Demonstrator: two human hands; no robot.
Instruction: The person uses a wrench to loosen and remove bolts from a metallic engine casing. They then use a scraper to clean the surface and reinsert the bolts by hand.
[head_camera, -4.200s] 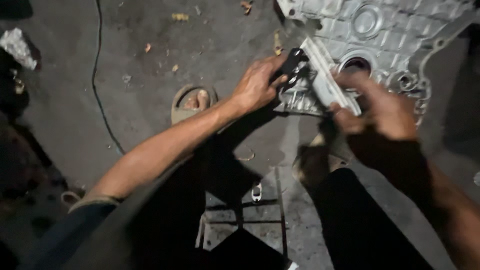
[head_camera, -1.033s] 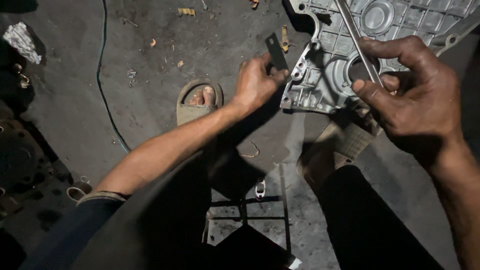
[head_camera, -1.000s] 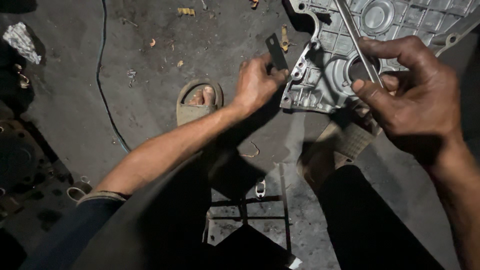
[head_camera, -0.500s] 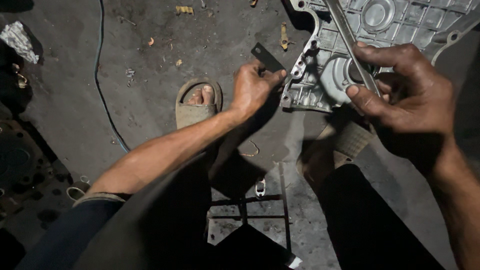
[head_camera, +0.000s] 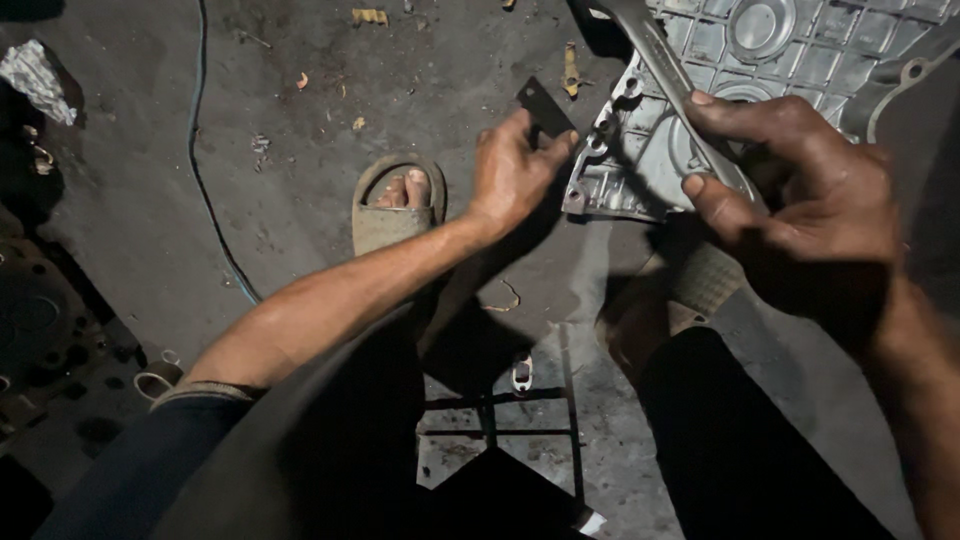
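We look down at a dark concrete floor (head_camera: 300, 200) and our own two arms. Our left hand (head_camera: 512, 175) has its fingers (head_camera: 556, 148) pinched together on a small flat dark blade (head_camera: 545, 108), which sticks up and away from the fingertips, tilted, just beside the lower left corner of a cast aluminium engine cover (head_camera: 790, 50). The cover lies at the top right of the view, ribbed side up, with a round opening partly hidden behind our right hand (head_camera: 800, 190). That hand has its thumb and fingers (head_camera: 720, 205) closed around a long flat metal bar (head_camera: 665, 75), which runs diagonally from the grip up and left across the cover's face. We cannot tell whether the blade touches the cover's edge. Below the left hand, a foot in a tan sandal (head_camera: 398, 205) rests on the floor, and a second sandal (head_camera: 700, 285) shows under the right hand. A thin blue cable (head_camera: 205, 190) snakes down the left part of the floor, a crumpled pale scrap (head_camera: 38, 80) lies at the far left, and a small metal stool frame (head_camera: 500, 420) sits between our legs.
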